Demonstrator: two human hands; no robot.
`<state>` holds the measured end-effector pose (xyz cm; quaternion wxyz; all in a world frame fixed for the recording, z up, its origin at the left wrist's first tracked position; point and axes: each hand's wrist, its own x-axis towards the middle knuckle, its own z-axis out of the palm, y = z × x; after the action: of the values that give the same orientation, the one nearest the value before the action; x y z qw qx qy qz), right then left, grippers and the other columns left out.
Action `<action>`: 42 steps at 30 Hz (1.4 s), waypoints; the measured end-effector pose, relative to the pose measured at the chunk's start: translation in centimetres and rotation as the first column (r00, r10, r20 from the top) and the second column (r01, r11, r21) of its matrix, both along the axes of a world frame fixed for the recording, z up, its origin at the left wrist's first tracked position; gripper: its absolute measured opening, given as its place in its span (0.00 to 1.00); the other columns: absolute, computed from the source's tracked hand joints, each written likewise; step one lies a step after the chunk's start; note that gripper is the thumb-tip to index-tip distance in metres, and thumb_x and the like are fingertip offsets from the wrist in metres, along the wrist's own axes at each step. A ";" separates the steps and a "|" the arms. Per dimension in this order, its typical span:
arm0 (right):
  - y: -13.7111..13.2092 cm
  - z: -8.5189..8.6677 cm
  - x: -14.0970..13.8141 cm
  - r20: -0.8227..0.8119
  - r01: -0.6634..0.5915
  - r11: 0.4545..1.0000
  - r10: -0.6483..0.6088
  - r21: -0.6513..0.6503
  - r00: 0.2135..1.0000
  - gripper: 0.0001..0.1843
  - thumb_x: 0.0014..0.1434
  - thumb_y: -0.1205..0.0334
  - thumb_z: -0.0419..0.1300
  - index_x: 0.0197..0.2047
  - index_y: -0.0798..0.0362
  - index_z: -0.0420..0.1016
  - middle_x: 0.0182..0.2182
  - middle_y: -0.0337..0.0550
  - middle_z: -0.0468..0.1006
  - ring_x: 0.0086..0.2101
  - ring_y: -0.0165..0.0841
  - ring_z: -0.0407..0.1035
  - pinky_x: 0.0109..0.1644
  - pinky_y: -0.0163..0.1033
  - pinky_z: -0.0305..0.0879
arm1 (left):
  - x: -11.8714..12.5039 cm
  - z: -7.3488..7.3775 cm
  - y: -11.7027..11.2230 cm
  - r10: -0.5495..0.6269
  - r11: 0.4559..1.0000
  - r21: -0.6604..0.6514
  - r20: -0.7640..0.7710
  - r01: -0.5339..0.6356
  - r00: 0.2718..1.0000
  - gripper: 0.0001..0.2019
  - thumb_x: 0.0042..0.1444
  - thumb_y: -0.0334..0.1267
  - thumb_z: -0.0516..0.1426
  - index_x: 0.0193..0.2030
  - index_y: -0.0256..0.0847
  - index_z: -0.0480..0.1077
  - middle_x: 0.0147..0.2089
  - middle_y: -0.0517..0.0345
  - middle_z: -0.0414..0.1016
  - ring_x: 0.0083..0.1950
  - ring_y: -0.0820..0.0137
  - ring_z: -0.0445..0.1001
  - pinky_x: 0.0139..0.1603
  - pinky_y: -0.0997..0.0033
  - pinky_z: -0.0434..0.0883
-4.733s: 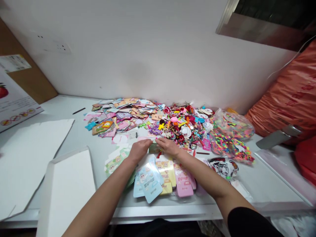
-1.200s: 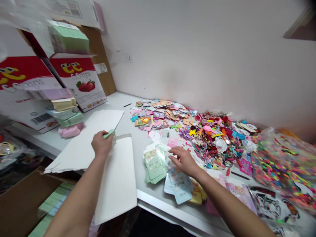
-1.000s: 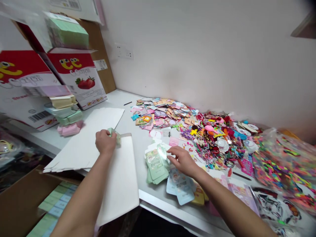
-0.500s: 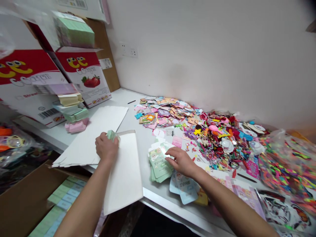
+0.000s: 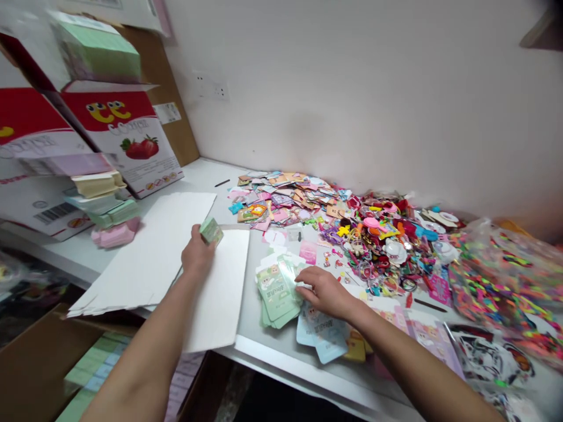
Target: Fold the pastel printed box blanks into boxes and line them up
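My left hand [image 5: 196,256] is closed on a small green packet [image 5: 212,231], held just above a white sheet [image 5: 222,281] that overhangs the table's front edge. My right hand [image 5: 324,290] rests with curled fingers on a stack of green cards [image 5: 276,289] with cartoon faces, pinching its right edge. Blue, yellow and pink cards [image 5: 323,340] of the same kind lie fanned under my right wrist.
A heap of small colourful cards [image 5: 281,196] and a pile of hair clips and bands [image 5: 382,243] lie along the wall. Bags of neon bands [image 5: 505,275] are at right. Strawberry-print boxes [image 5: 132,140] and stacked card bundles [image 5: 108,208] stand at left; an open carton [image 5: 65,363] sits below.
My left hand carried the green packet out to the left, then lifted it slightly rightward over the white sheet. My right hand moved down onto the green card stack.
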<state>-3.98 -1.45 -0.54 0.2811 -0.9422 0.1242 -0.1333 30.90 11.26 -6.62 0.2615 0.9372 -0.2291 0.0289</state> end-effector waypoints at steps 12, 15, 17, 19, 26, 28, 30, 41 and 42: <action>6.0 -0.1 5.1 -0.287 0.390 0.891 -0.446 -0.234 0.848 0.52 0.46 0.37 0.62 0.60 0.71 0.58 0.44 0.71 0.69 0.44 0.55 0.64 0.47 0.59 0.59 | -5.2 3.7 0.1 0.017 0.996 -0.093 0.174 -0.001 0.985 0.38 0.48 0.53 0.58 0.62 0.37 0.53 0.50 0.40 0.68 0.52 0.50 0.68 0.47 0.54 0.66; 7.4 -0.8 6.9 -0.349 0.381 0.880 -0.464 -0.283 0.814 0.57 0.44 0.43 0.66 0.64 0.75 0.49 0.43 0.74 0.69 0.42 0.56 0.65 0.45 0.60 0.58 | -9.9 3.5 1.4 -0.235 0.966 -0.101 0.026 0.237 0.972 0.25 0.51 0.51 0.55 0.53 0.41 0.63 0.42 0.51 0.71 0.40 0.62 0.72 0.39 0.64 0.69; 7.6 -0.9 7.4 -0.376 0.381 0.872 -0.478 -0.306 0.794 0.54 0.45 0.50 0.66 0.64 0.75 0.48 0.42 0.74 0.69 0.41 0.55 0.66 0.45 0.59 0.58 | -12.2 3.0 2.0 -0.319 0.941 -0.137 -0.055 0.310 0.946 0.23 0.50 0.50 0.56 0.51 0.42 0.65 0.41 0.53 0.71 0.37 0.64 0.73 0.38 0.66 0.69; 7.3 -0.6 7.2 -0.392 0.395 0.871 -0.485 -0.290 0.782 0.52 0.45 0.53 0.65 0.64 0.74 0.47 0.44 0.74 0.69 0.42 0.56 0.66 0.45 0.59 0.58 | -13.7 2.8 2.4 -0.318 0.936 -0.195 -0.110 0.293 0.942 0.22 0.49 0.51 0.56 0.49 0.42 0.67 0.39 0.53 0.72 0.37 0.64 0.73 0.40 0.65 0.69; 2.1 1.9 3.4 -0.079 0.401 0.897 -0.393 0.189 0.916 0.43 0.44 0.51 0.66 0.60 0.58 0.55 0.48 0.57 0.70 0.47 0.47 0.66 0.48 0.49 0.64 | -15.7 5.8 1.0 -0.481 0.698 -0.712 -0.393 0.072 0.783 0.29 0.41 0.52 0.63 0.49 0.40 0.68 0.45 0.50 0.74 0.47 0.61 0.73 0.51 0.62 0.68; 0.5 2.6 2.2 0.067 0.278 0.901 -0.316 0.333 0.946 0.42 0.41 0.53 0.68 0.57 0.53 0.58 0.48 0.49 0.71 0.46 0.42 0.68 0.47 0.43 0.66 | -16.9 6.8 -0.8 -0.711 0.574 -0.812 -0.431 0.104 0.556 0.36 0.36 0.52 0.66 0.54 0.41 0.67 0.50 0.47 0.73 0.53 0.57 0.71 0.52 0.60 0.68; -0.6 3.1 1.0 0.165 0.131 0.908 -0.211 0.397 0.963 0.42 0.40 0.56 0.69 0.57 0.52 0.59 0.49 0.47 0.71 0.45 0.39 0.68 0.48 0.41 0.65 | -18.3 7.3 -3.0 -0.863 0.460 -0.875 -0.401 0.152 0.307 0.41 0.33 0.52 0.67 0.57 0.42 0.66 0.53 0.46 0.72 0.55 0.53 0.69 0.52 0.57 0.68; -6.3 1.9 -3.5 0.345 0.486 0.778 -0.618 0.397 0.707 0.15 0.61 0.52 0.53 0.31 0.54 0.71 0.23 0.37 0.69 0.26 0.29 0.63 0.31 0.33 0.60 | -23.4 7.6 -14.8 -0.884 0.438 -0.892 -0.404 0.115 0.235 0.19 0.42 0.47 0.65 0.39 0.38 0.73 0.39 0.54 0.78 0.40 0.64 0.75 0.47 0.63 0.69; -7.2 1.5 -3.8 0.365 0.519 0.773 -0.632 0.365 0.684 0.15 0.62 0.54 0.51 0.30 0.54 0.70 0.23 0.37 0.69 0.26 0.29 0.62 0.31 0.33 0.59 | -23.7 7.6 -15.6 -0.873 0.447 -0.887 -0.404 0.118 0.273 0.19 0.45 0.49 0.63 0.41 0.39 0.73 0.39 0.55 0.78 0.40 0.66 0.74 0.47 0.64 0.69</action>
<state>-7.76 -8.65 1.00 0.3538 -0.7534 0.3587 -0.4227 7.21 -4.35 0.96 0.6676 0.4845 -0.3542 -0.4406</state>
